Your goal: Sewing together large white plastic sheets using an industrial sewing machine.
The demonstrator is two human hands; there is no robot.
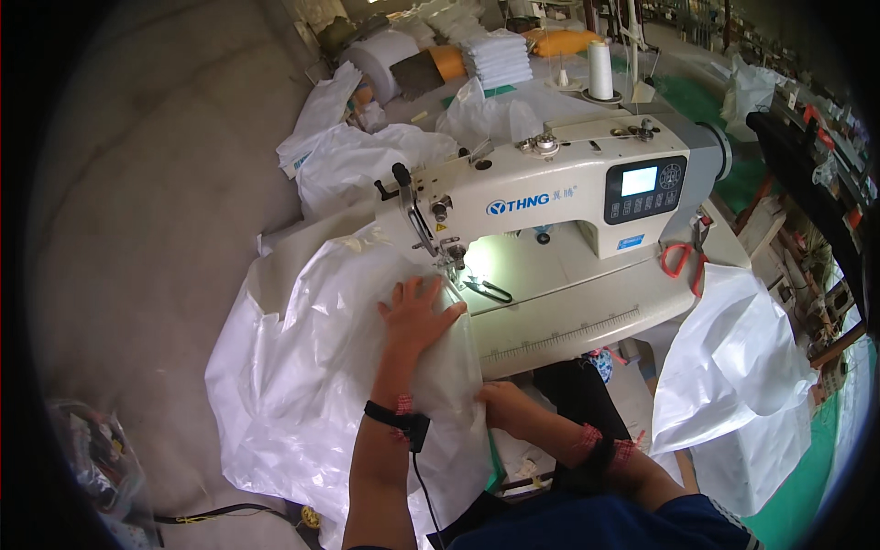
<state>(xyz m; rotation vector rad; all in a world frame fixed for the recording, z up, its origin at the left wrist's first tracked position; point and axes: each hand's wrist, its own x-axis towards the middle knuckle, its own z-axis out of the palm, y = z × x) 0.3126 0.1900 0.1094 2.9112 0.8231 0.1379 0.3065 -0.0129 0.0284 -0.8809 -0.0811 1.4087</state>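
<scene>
A large white plastic sheet [302, 367] drapes over the left end of the sewing machine [550, 188] and hangs down in folds. My left hand [417, 316] lies flat on it with fingers spread, just in front of the needle area. Lower down, my right hand [500, 403] is closed on the sheet's right edge; its fingertips are partly hidden. The edge runs up under the lit presser foot [454, 259]. Small black thread snips [489, 291] lie on the machine bed right beside the needle.
Red-handled scissors [683, 261] rest at the bed's right end. Another white sheet [733, 357] hangs off the table at right. A thread cone [599, 71] stands behind the machine. White bundles [497, 60] are stacked at the back. A grey wall [165, 229] rises on the left.
</scene>
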